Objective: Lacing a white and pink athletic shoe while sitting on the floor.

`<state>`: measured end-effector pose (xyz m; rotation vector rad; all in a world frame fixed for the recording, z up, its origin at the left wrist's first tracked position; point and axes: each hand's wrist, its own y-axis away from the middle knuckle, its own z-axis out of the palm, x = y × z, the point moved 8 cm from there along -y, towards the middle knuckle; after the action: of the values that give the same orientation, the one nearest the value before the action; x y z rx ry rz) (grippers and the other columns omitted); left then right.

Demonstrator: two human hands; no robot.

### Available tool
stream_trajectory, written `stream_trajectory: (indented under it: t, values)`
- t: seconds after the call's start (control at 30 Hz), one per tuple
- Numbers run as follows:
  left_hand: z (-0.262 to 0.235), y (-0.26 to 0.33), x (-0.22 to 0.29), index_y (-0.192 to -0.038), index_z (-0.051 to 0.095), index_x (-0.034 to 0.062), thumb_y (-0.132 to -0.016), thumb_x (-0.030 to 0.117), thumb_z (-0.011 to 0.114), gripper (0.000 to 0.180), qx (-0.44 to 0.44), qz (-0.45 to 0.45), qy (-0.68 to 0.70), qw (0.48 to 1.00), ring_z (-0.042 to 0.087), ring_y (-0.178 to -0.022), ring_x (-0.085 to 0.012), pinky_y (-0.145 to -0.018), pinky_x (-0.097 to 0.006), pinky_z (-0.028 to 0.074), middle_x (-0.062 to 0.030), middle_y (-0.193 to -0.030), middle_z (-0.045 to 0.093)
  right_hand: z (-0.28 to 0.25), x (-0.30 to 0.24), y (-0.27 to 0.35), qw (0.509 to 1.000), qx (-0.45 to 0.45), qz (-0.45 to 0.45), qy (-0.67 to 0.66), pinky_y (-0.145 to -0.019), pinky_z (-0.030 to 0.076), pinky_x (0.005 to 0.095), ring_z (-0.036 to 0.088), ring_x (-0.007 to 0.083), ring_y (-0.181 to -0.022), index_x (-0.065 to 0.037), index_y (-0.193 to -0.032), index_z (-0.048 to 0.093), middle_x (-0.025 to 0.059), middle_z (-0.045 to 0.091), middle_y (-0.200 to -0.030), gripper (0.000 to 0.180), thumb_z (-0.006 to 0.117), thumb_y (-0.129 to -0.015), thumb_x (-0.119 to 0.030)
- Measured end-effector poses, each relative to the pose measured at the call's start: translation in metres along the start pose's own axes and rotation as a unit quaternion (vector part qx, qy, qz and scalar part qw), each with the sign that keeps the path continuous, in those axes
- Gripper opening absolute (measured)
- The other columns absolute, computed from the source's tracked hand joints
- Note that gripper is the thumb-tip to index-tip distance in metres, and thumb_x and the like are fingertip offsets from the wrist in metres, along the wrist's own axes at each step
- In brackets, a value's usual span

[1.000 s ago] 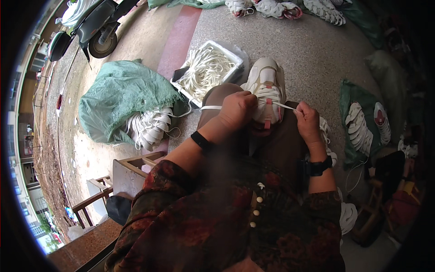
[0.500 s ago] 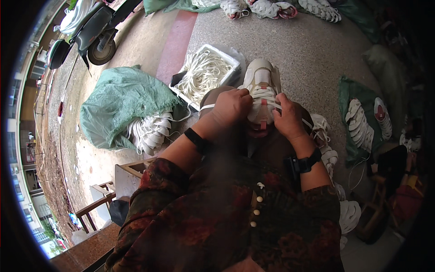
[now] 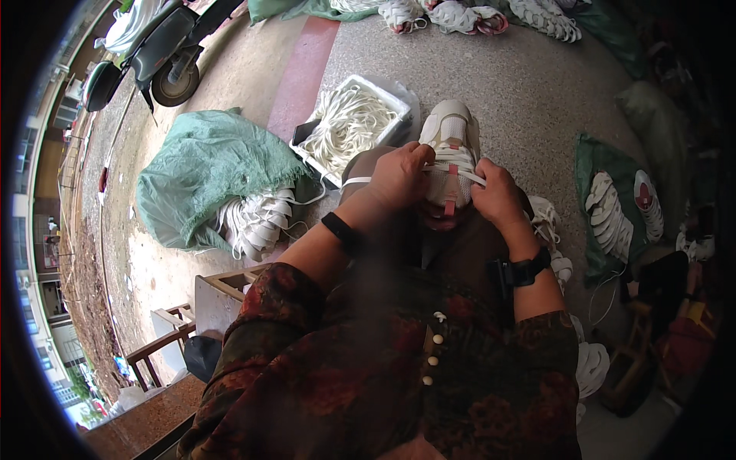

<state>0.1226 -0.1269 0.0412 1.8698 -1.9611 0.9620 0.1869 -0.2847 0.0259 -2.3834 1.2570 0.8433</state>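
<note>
The left hand point(image 3: 399, 175) and the right hand point(image 3: 497, 195) meet over a white shoe point(image 3: 450, 153) that rests on the person's lap, toe pointing away. The left hand's fingers are curled and pinched on the white lace point(image 3: 458, 162) at the shoe's left side; a loose end of lace trails back across the left wrist. The right hand's fingers are bent and press against the lace at the shoe's right side, touching the upper. Each wrist carries a dark band.

On the floor just beyond the left knee stands a white tray point(image 3: 351, 124) filled with loose white laces. Left of it lies a green sack point(image 3: 211, 165) with white shoes point(image 3: 257, 222) spilling from its mouth. Near the right edge of the floor another green sack point(image 3: 594, 165) holds flat white soles point(image 3: 609, 218). A scooter point(image 3: 149, 54) stands at the far left corner, and a wooden stool point(image 3: 211, 295) sits close by the person's left side
</note>
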Motion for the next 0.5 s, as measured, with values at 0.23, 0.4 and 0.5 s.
stream_trajectory:
  t: [0.23,0.4,0.5]
  values:
    - [0.012,-0.004,-0.002,-0.092,0.063,0.0102,-0.072,0.013,0.063,0.02,-0.022,-0.009,0.013,1.0,0.061,-0.078,-0.034,-0.068,-0.041,0.049,-0.0125,-0.085,0.062,-0.007,-0.004,-0.013,0.997,-0.056,0.035,-0.033,-0.061,0.045,0.0378,0.058,0.0317,-0.065,0.0,-0.073,0.053,0.017,0.057,-0.066,0.013,0.062,-0.071,-0.009]
    - [0.015,-0.013,0.001,-0.09,0.067,0.0142,-0.074,0.015,0.063,0.017,-0.054,0.027,-0.004,0.998,0.062,-0.075,-0.0317,-0.066,-0.039,0.05,-0.01,-0.083,0.063,-0.004,-0.003,-0.017,0.993,-0.091,0.024,-0.067,-0.061,0.045,0.0357,0.058,0.0268,-0.064,0.001,-0.071,0.056,0.0154,0.058,-0.066,0.015,0.065,-0.073,-0.011]
    - [0.015,-0.015,0.003,-0.086,0.068,0.0155,-0.075,0.017,0.063,0.012,-0.062,0.053,-0.016,0.997,0.063,-0.074,-0.03,-0.065,-0.038,0.05,-0.0085,-0.081,0.063,-0.002,-0.004,-0.017,0.991,-0.103,0.008,-0.081,-0.056,0.044,0.0385,0.058,0.0262,-0.059,0.002,-0.073,0.055,0.017,0.056,-0.063,0.014,0.06,-0.078,-0.01]
